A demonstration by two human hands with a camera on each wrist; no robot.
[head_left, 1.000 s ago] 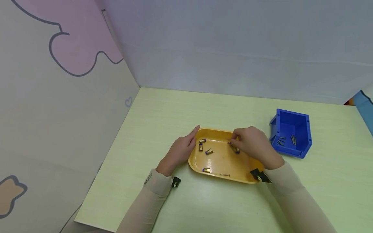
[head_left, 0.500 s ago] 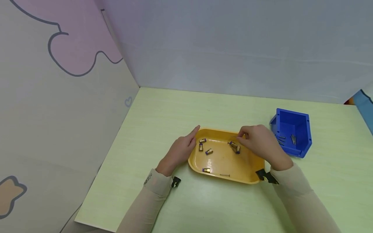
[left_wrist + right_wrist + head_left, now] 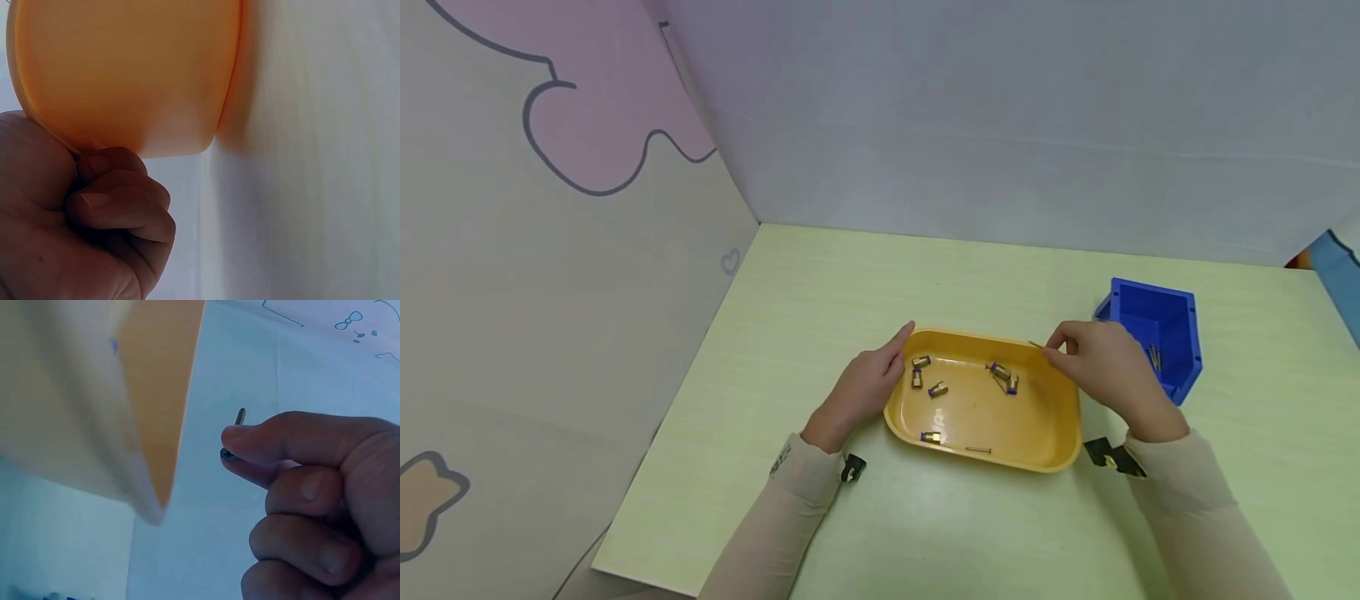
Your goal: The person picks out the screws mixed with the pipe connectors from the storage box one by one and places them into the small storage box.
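My right hand [image 3: 1112,367] is pinching a thin screw [image 3: 1036,343] between thumb and forefinger, held in the air above the right rim of the yellow tray [image 3: 1060,462], middle right of the head view, while my left hand [image 3: 865,387] curls its fingers against the tray's left wall with the forefinger lying along the rim. By my reckoning I'm partway through: several screws [image 3: 1153,358] already lie in the blue bin [image 3: 1187,350] just behind my right hand. One more pin [image 3: 977,451] and the brass fittings [image 3: 1003,377] are left in the tray on the counter [image 3: 820,283].
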